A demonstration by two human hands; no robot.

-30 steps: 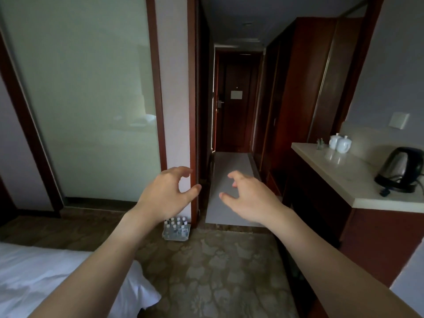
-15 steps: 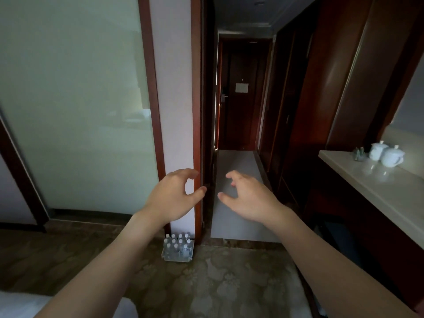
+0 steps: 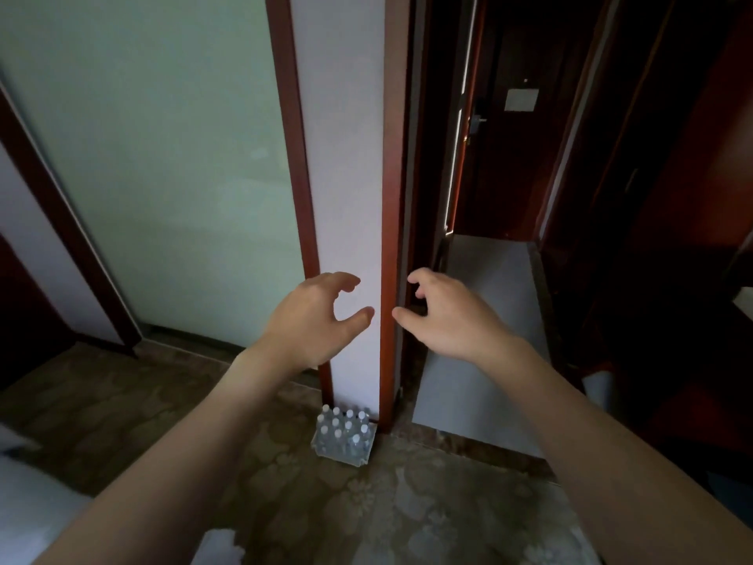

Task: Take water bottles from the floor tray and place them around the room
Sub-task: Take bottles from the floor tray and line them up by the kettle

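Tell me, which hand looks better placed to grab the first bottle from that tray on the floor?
Probably the left hand. It hovers open almost straight above the tray of bottles, while the right hand, also empty, sits further toward the hallway.

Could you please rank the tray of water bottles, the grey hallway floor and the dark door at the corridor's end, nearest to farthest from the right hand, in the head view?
From the right hand:
1. Tray of water bottles, on the floor below, against the wall end.
2. Grey hallway floor, stretching ahead on the right.
3. Dark door, at the corridor's far end.
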